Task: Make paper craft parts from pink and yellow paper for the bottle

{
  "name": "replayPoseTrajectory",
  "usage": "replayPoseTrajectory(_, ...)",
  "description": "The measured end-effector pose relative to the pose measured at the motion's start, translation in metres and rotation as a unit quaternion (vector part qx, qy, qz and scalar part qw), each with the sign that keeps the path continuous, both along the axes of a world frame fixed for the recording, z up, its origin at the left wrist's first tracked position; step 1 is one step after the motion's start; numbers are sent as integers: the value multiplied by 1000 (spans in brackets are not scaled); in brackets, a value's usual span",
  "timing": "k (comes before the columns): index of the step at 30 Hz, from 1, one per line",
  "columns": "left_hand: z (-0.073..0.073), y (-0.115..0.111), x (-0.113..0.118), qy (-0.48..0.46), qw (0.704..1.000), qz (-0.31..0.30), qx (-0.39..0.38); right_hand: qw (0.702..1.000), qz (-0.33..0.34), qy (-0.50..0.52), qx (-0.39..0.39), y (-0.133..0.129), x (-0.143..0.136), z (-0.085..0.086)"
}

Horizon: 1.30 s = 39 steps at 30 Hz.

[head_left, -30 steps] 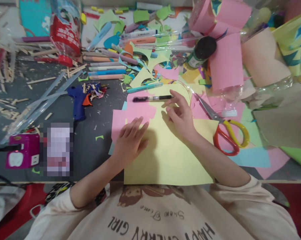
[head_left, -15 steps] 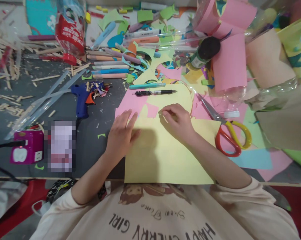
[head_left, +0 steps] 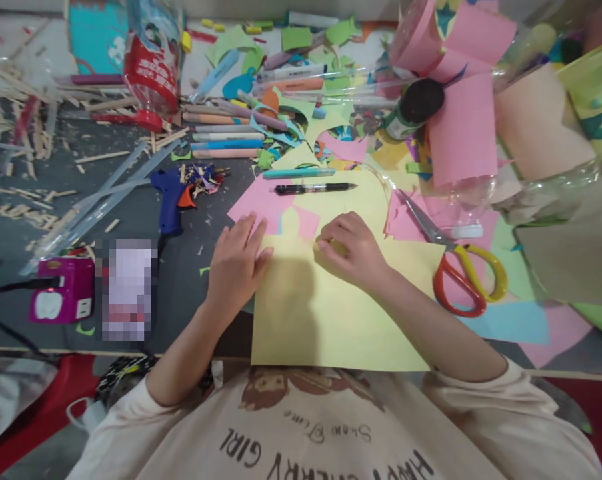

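Note:
My left hand (head_left: 237, 257) lies with its fingers stretched apart, the tips touching a pink paper sheet (head_left: 268, 199). Beside its thumb is a large pale yellow sheet (head_left: 361, 320), spread out in front of me. Over the upper part of that sheet, my right hand (head_left: 351, 248) is curled, thumb and fingertips together; anything pinched there is too small to tell. Between the hands a small pink paper piece (head_left: 307, 221) lies near the yellow sheet's upper edge. Just beyond it rest a black pen (head_left: 313, 189) and a teal marker (head_left: 299, 173).
Scissors (head_left: 471, 277) with red and yellow handles lie at right, near a pink-wrapped bottle (head_left: 463, 133) and a dark-capped jar (head_left: 421, 100). On the left are a blue glue gun (head_left: 171, 200), a purple box (head_left: 63, 290) and wooden sticks (head_left: 103, 157). Markers and paper scraps cover the back.
My right hand has moved slightly toward me, its fingers more curled. My left hand has shifted slightly back along the pink sheet. The whole view has shifted a little.

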State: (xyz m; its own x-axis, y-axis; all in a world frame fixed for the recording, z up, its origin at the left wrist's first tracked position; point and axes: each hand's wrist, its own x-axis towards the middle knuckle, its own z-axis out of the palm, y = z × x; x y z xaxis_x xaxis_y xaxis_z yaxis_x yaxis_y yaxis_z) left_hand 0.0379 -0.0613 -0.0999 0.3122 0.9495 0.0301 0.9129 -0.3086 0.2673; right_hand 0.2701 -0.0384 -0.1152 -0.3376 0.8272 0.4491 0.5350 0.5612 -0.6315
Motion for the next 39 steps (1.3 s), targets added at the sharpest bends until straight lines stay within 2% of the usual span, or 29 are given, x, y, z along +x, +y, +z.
replayPoseTrajectory(4, 8, -1, -5, -16, 1000, 6, 2, 999, 26, 5, 31, 0, 0, 1)
replayPoseTrajectory(8, 11, -1, -10, 19, 999, 23, 18, 999, 43, 15, -2, -1, 2, 1)
replayPoseTrajectory(13, 4, 2, -11, 0, 999, -36, 26, 998, 38, 4, -41, -2, 3, 1)
replayPoseTrajectory(16, 2, 2, -9, 9, 998, -59, 12, 999, 36, 21, -21, -2, 3, 1)
replayPoseTrajectory(22, 6, -2, -6, 58, 996, -67, -11, 998, 60, 29, 10, -2, 4, 1)
replayPoseTrajectory(25, 7, -3, -5, 17, 998, -64, -8, 997, 66, 28, 10, -3, 4, 1)
replayPoseTrajectory(28, 7, -1, -6, -32, 999, -35, 9, 997, 67, 32, 10, -3, 4, 1)
replayPoseTrajectory(30, 6, 1, -6, -27, 999, -25, 11, 998, 63, 27, 2, -3, 4, 1)
replayPoseTrajectory(35, 4, 1, -5, -2, 998, -50, -28, 998, 56, 30, 5, -3, 5, 1)
replayPoseTrajectory(39, 6, -2, -6, -52, 997, -37, -32, 999, 45, 21, -6, -3, 5, 0)
